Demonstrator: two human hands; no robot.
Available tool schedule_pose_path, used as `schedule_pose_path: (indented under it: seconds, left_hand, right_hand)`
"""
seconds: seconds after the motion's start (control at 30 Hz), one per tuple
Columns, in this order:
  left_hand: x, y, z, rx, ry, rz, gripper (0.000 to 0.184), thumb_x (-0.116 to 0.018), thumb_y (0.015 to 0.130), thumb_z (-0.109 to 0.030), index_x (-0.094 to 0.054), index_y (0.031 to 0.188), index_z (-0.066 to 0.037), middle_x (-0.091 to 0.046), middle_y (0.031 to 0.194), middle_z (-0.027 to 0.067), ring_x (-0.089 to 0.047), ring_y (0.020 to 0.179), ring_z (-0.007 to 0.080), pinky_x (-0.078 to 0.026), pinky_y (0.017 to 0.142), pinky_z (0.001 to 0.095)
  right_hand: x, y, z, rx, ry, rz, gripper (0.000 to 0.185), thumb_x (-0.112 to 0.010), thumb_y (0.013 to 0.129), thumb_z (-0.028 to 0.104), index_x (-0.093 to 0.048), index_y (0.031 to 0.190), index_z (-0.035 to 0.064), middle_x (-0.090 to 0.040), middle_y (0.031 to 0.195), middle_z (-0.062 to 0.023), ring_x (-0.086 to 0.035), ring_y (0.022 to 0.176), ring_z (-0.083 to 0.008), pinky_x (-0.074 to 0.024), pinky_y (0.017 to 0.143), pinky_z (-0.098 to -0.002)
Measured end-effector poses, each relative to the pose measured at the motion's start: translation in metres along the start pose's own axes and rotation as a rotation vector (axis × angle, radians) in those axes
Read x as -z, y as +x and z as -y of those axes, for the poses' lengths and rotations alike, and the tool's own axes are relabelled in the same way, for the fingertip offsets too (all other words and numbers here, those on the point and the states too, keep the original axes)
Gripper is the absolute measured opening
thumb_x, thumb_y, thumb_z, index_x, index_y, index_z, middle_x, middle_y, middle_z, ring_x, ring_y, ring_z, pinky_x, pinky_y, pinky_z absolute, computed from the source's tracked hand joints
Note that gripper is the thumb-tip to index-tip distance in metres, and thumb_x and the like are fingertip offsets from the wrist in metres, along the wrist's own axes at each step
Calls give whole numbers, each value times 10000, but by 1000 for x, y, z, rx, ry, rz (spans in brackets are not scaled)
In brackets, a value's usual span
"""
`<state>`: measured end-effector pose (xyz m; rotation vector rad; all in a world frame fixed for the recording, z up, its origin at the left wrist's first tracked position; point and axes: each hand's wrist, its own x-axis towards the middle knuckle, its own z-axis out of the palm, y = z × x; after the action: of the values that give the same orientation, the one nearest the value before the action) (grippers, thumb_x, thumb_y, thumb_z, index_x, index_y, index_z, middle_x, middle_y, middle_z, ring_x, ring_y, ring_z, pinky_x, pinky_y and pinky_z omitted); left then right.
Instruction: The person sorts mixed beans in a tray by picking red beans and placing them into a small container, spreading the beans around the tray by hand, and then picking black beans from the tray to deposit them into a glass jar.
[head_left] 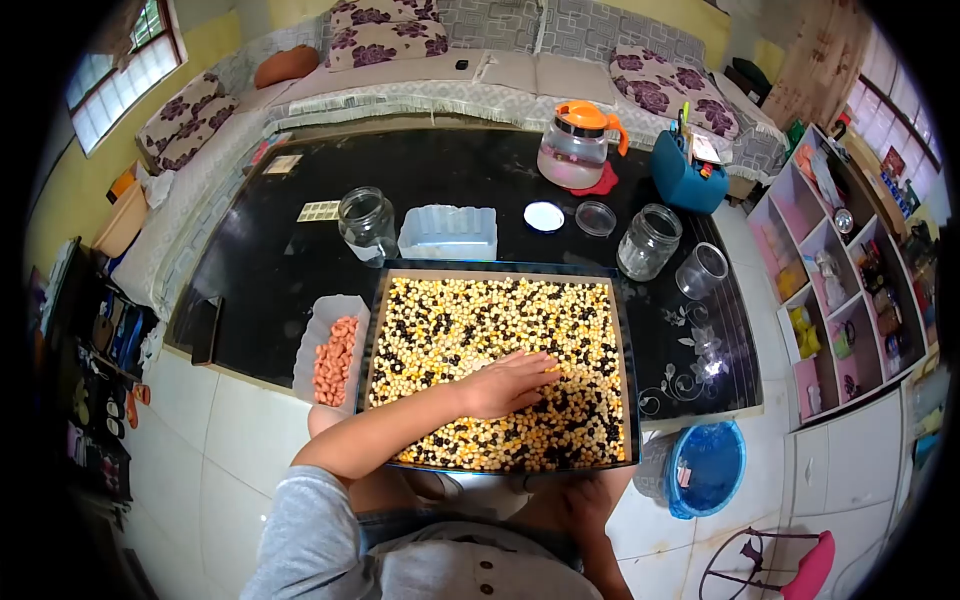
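Note:
A wide shallow box (375, 330) holds a layer of mixed yellow, pale and black kernels (460, 320). My left hand (510, 384) lies flat on the kernels near the middle of the box, palm down, fingers stretched toward the right. Below the box's front right edge, my right hand (586, 500) rests by my leg in shadow; its fingers are too dark to make out. Left of the box, a translucent plastic tub (308, 345) contains pinkish-red nuts or beans (336, 362).
Behind the box on the black table (270, 220) stand an empty plastic tub (447, 236), glass jars (368, 225) (650, 242), a clear cup (701, 271), lids (543, 217) and an orange-topped pitcher (574, 150). A blue-lined bin (708, 468) stands at the right.

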<state>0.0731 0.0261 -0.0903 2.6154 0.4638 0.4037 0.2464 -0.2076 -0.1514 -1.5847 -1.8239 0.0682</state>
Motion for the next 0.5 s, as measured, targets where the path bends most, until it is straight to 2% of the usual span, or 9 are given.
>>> schedule_pose_path:
  seconds: [0.07,0.1,0.2,0.23,0.33,0.5]
  left_hand:
    - [3,-4,4,46,-218,48,389,-483,910,-210,-455,1281,-96,-425,1332,153,-344,1277,298,-277,1060,394]
    - [5,-5,5,39,-202,24,350,-523,884,-175,-513,1223,-87,-472,1287,147,-406,1230,298,-321,1033,379]
    - [13,-7,5,42,-205,73,357,-589,842,-172,-550,1185,-79,-536,1225,110,-426,1217,289,-338,1026,382]
    - [12,-7,5,27,-166,22,344,-624,812,-167,-579,1142,-79,-561,1191,106,-468,1178,273,-376,998,366]
    - [14,-5,4,93,-124,87,337,-643,792,-154,-591,1116,-80,-575,1168,102,-498,1147,257,-400,979,351]
    - [24,-15,1,124,-113,74,326,-651,780,-150,-604,1094,-80,-575,1169,103,-514,1129,250,-411,970,348]
  right_hand:
    - [2,1,3,-13,-9,10,86,-656,626,68,-623,705,69,-605,782,-99,-569,725,-289,-459,687,-393]
    - [2,1,5,-29,-18,19,88,-657,626,70,-623,708,68,-605,783,-100,-568,725,-291,-460,691,-393]
    - [1,0,3,-16,-24,20,95,-658,624,70,-624,713,67,-604,781,-99,-566,725,-295,-462,696,-396]
    - [1,1,3,-15,-25,16,95,-658,624,70,-624,713,67,-604,781,-99,-566,725,-295,-462,696,-396]
    - [2,-1,2,-21,-16,23,99,-658,622,71,-626,716,67,-606,784,-99,-570,736,-297,-464,702,-399]
    - [-2,-3,2,-28,-22,27,100,-653,625,76,-627,721,72,-620,816,-91,-580,754,-291,-471,699,-389]
